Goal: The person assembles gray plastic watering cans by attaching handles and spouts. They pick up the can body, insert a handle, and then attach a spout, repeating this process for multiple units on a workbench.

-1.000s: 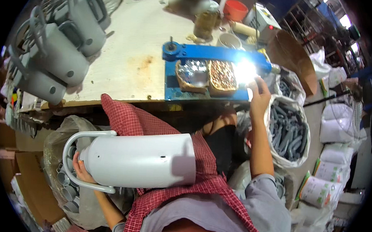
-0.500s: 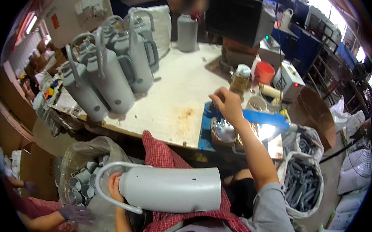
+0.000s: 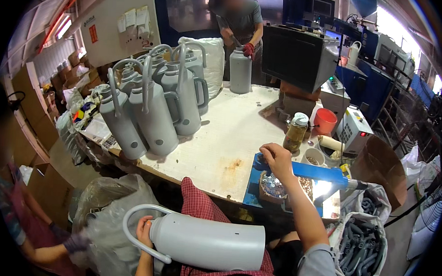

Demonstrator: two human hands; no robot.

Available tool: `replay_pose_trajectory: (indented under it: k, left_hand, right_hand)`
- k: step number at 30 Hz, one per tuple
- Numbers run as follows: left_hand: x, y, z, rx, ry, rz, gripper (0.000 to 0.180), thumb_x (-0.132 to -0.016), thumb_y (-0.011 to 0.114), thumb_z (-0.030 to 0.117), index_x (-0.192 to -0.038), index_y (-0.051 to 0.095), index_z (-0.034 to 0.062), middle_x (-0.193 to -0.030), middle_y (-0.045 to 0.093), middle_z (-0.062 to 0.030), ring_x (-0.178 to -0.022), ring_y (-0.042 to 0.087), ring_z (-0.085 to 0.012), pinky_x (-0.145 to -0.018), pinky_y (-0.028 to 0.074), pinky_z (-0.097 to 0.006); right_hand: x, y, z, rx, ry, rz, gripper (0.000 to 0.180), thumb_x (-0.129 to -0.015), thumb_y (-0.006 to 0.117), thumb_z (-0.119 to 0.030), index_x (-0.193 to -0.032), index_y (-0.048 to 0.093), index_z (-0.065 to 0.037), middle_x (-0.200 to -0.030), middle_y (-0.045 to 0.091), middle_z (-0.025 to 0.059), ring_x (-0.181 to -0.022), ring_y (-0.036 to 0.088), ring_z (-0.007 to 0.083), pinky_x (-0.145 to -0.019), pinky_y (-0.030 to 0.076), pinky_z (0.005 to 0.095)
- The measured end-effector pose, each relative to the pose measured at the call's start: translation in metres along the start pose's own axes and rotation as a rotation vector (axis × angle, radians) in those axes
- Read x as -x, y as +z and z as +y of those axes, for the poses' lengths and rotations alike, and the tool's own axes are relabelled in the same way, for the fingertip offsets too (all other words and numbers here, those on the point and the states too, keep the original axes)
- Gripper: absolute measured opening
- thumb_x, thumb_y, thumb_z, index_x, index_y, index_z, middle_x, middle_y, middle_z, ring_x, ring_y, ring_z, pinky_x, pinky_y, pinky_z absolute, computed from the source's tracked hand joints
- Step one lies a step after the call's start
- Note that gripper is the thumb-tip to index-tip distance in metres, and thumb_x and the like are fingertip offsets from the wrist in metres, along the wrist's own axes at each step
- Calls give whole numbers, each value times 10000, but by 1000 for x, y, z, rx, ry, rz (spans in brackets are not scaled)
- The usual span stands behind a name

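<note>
Across my lap lies a grey jug shell [image 3: 209, 240] with a hooped carrying handle [image 3: 131, 218]. My left hand [image 3: 144, 231] is closed around its narrow neck end, inside the hoop. My right hand [image 3: 278, 159] hovers over the near right part of the table, its fingers bent together. Whatever they pinch, if anything, is too small to make out. Below that hand, a round container of small shiny metal pieces [image 3: 272, 184] sits on a blue board [image 3: 251, 191]. Next to it is a second container of small brownish pieces [image 3: 305, 186], partly behind my forearm.
Several grey jugs [image 3: 155, 120] stand at the table's left. Across the table [image 3: 216, 142], a person in red gloves works on another jug [image 3: 240, 72]. A blue lamp [image 3: 318, 174], a bottle [image 3: 296, 133] and a bag of grey handles [image 3: 359, 250] are at right. Another person's gloved hand [image 3: 76, 242] is at lower left.
My view has tilted up, showing more of the person across the table. The gloved hand at left has shifted over the plastic bag. My hands keep about the same places.
</note>
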State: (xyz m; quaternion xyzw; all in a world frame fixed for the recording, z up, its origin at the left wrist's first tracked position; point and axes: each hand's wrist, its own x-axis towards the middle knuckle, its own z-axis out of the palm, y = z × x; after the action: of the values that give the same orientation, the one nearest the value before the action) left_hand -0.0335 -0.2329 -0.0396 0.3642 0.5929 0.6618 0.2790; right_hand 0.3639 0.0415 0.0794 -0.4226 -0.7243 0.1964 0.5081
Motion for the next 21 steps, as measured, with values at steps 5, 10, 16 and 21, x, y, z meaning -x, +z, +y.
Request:
replay_pose_trajectory:
  k: [5,10,16,21]
  left_hand:
    - [12,-8,2,40,-32,-29,291,-887,506,235,-1026,604,-1,-962,576,-44,-898,514,-132,-841,388,-255]
    - [6,0,11,-72,31,-61,380,-886,472,309,-1062,609,0,-999,584,-56,-930,518,-139,-868,373,-255]
    - [3,5,19,-56,-32,-113,383,-884,480,325,-1063,616,15,-939,569,-36,-876,508,-119,-818,372,-237]
    - [9,6,16,31,-6,11,337,-892,489,299,-1032,621,22,-850,542,-12,-787,491,-103,-750,373,-228]
  right_hand:
    - [36,-22,-17,111,-119,116,142,-837,655,-59,-976,668,-31,-862,661,137,-730,649,255,-662,506,313]
    - [90,-33,43,324,-174,-285,127,-833,651,-96,-957,672,-76,-878,666,131,-761,656,299,-677,527,366]
    - [106,-26,98,720,-130,-513,118,-784,628,-157,-877,696,-135,-865,642,86,-921,601,270,-789,502,392]
    - [99,-12,110,714,-170,-483,169,-764,611,-144,-893,720,-157,-901,649,70,-970,597,256,-839,499,361]
